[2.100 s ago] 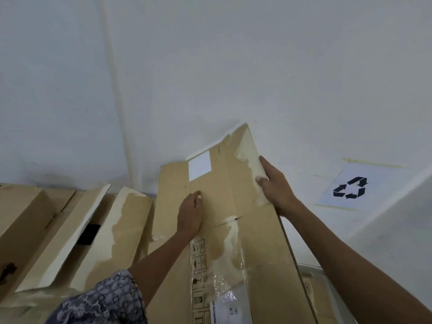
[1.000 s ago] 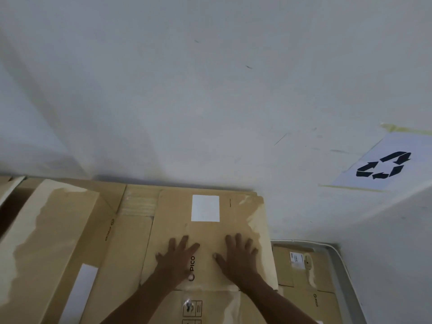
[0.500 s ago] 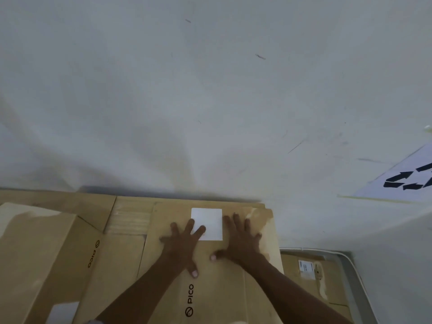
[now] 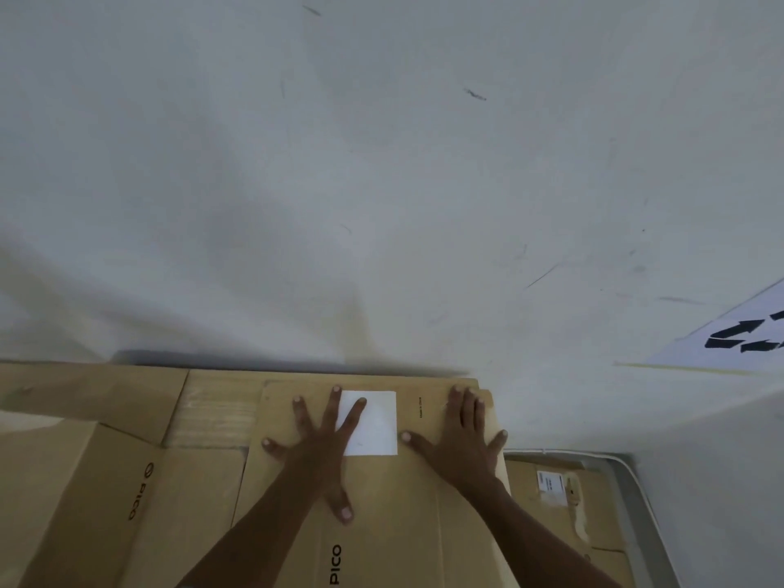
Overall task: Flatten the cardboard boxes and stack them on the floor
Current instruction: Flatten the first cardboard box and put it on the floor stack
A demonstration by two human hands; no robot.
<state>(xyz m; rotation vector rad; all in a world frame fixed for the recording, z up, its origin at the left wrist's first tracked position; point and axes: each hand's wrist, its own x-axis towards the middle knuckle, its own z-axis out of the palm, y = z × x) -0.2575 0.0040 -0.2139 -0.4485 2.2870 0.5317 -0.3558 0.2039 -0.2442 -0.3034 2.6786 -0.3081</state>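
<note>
A flattened brown cardboard box point(image 4: 407, 502) printed PICO lies on top of a stack against the white wall. A white label point(image 4: 375, 418) sits near its far edge. My left hand point(image 4: 320, 447) rests flat on the box with fingers spread, partly over the label. My right hand point(image 4: 462, 439) lies flat with fingers spread near the box's far right corner. Neither hand grips anything.
More flattened cardboard point(image 4: 97, 481) lies under and to the left. Another box point(image 4: 564, 507) with a small label lies lower at the right, beside a grey rim point(image 4: 636, 502). A recycling-sign sheet point(image 4: 738, 341) is taped to the wall at right.
The box went from tilted upright in both hands to lying flat on the stack. Both hands slid forward along it toward the wall and spread wider.
</note>
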